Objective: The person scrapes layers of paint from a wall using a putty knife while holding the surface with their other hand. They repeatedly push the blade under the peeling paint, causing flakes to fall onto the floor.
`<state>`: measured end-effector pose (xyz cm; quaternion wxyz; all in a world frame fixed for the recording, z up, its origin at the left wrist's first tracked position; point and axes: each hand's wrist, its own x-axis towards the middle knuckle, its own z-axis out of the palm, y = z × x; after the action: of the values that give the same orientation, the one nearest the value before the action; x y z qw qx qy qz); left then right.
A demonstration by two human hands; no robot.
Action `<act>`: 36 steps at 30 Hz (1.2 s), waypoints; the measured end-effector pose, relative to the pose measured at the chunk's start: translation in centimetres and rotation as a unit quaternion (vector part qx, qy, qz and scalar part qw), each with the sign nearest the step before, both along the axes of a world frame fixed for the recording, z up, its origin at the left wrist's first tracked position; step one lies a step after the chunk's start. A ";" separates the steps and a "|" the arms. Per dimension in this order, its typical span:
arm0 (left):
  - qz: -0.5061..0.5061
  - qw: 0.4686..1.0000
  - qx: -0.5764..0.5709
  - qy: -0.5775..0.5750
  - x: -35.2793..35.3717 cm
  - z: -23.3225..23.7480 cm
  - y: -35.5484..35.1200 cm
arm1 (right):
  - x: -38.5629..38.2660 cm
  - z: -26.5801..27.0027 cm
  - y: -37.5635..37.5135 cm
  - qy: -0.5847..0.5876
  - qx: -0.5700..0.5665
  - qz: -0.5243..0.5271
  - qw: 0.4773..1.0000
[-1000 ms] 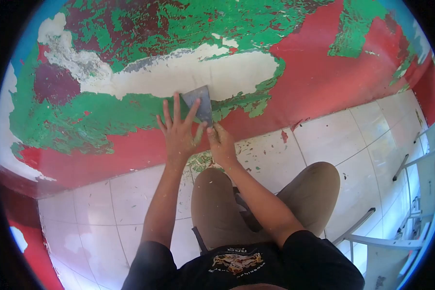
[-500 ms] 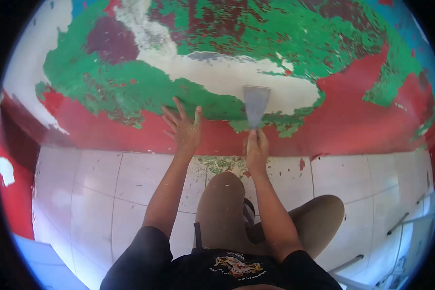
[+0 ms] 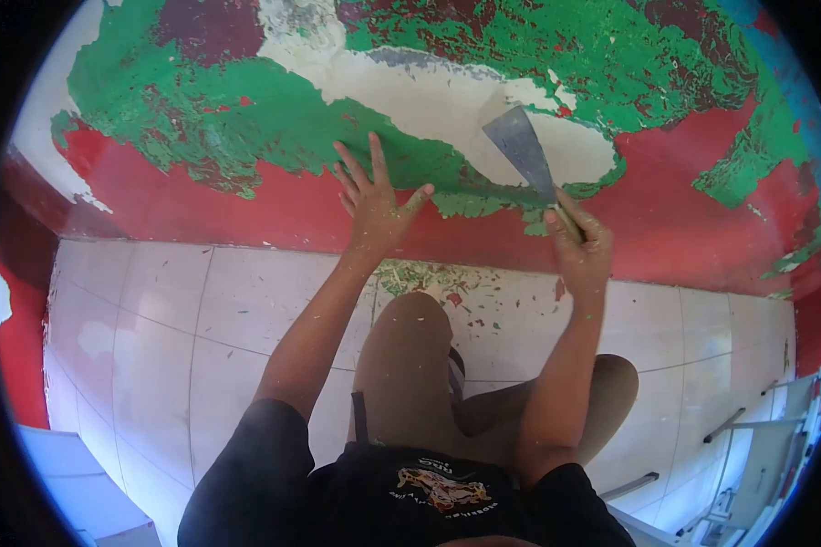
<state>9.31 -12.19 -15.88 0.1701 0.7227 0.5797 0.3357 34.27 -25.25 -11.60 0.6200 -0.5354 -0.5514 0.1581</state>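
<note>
Here the right hand (image 3: pixel 582 248) grips the scraper (image 3: pixel 523 148), blade slanting up-left above it

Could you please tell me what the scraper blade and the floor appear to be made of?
The scraper blade looks like thin metal: it is flat and dull grey, with a straight edge. The floor seems to be glazed ceramic tile, in pale, glossy squares with grout lines, strewn with paint flakes.

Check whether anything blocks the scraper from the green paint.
Nothing visible does. The scraper, in the right hand, lies on the wall beside the green paint; the left hand presses the wall further left, clear of it.
</note>
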 end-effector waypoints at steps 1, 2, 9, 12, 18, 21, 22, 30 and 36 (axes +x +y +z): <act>-0.005 1.000 -0.006 -0.003 0.6 -0.8 -0.1 | 0.4 1.8 -0.9 -0.003 -0.006 -0.005 1.000; -0.012 0.999 0.001 -0.032 1.2 -2.0 -0.2 | 0.7 3.9 -1.8 -0.034 -0.127 -0.033 0.991; 0.005 0.941 -0.084 -0.329 10.6 -3.7 -1.7 | 2.0 4.5 -0.6 -0.301 -0.161 -0.038 0.939; 0.049 0.924 -0.100 -0.367 14.4 -3.4 -2.1 | 2.1 4.8 -0.5 -0.369 -0.166 -0.036 0.914; 0.113 0.890 -0.092 -0.432 18.5 -7.2 -2.2 | 4.0 1.7 -0.6 -0.381 -0.173 -0.033 0.908; 0.061 0.875 -0.149 -0.457 18.7 -8.7 -2.6 | 5.2 -0.2 -0.6 -0.407 -0.143 -0.031 0.901; 0.062 0.874 -0.156 -0.455 18.8 -8.9 -2.5 | 5.3 -0.8 -0.7 -0.414 -0.130 -0.036 0.900; 0.051 0.905 -0.178 -0.384 20.3 -10.1 -1.5 | 6.0 -2.2 -0.6 -0.424 -0.119 -0.066 0.895; 0.012 0.865 -0.217 -0.453 19.7 -9.7 -1.6 | 5.8 -2.9 -0.1 -0.439 -0.122 -0.085 0.886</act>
<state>29.04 -13.78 -25.54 0.5620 0.4290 0.5062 0.4939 40.11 -25.40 -14.50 0.2553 -0.6667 -0.6956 -0.0806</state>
